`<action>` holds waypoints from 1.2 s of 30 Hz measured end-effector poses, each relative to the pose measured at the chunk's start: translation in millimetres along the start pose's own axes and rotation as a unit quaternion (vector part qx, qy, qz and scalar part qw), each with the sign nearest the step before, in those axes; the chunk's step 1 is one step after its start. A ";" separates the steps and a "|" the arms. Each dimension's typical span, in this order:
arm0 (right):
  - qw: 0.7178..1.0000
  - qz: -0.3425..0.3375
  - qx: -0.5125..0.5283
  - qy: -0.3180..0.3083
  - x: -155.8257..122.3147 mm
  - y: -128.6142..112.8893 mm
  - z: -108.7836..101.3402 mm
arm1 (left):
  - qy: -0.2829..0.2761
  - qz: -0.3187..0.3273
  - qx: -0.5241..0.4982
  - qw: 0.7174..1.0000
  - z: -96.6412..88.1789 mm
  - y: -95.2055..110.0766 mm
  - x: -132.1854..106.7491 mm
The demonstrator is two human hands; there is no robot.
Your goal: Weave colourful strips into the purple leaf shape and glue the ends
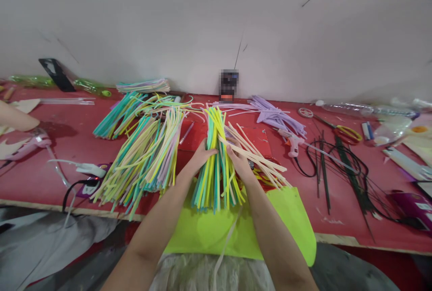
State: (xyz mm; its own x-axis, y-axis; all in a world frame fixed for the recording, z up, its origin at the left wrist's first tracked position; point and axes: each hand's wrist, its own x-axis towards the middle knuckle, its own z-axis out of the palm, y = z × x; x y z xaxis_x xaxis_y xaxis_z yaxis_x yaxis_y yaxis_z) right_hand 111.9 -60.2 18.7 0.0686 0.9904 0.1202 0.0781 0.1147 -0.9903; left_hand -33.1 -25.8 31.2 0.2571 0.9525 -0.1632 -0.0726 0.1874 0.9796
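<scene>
Both hands grip a bundle of yellow, teal and mint pipe cleaners [213,178], which fans out toward me over a lime-green sheet [202,232]. My left hand [203,155] closes around the bundle's left side, thumb across the front. On the right side my right hand [238,159] is closed, its fingers mostly hidden by the strands. Loose cream pipe cleaners [263,158] slant out to the right beside that hand. Left of my left hand lies a large mixed pile of pipe cleaners [138,165] in pale yellow, teal and lilac.
Lilac pipe cleaners [276,115] lie behind on the red table [340,205]. To the right are a pink glue gun [294,145], yellow-handled scissors [349,134], dark green stems [349,174] and cables. At left, another person's arm [16,117] is near a second glue gun [30,144].
</scene>
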 end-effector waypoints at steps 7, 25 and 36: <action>0.993 0.028 0.109 -0.030 -6.2 -9.9 4.0 | -0.021 0.021 0.007 1.000 2.1 3.3 -1.4; 0.987 0.048 0.098 -0.117 -1.7 -11.3 -6.2 | -0.030 0.034 0.014 0.999 -0.3 2.1 -0.4; 0.997 -0.042 -0.006 -0.062 -2.7 -6.2 4.3 | -0.025 0.023 0.013 0.999 1.6 5.2 -5.9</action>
State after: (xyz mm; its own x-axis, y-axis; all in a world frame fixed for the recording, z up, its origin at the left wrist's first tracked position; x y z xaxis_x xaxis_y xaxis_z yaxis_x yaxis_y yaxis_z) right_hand 106.9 -63.2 24.2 -0.0614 0.9793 0.1929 0.0903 0.1979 -0.9761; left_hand -33.5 -30.8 37.4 0.3017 0.9468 -0.1120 -0.0606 0.1363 0.9888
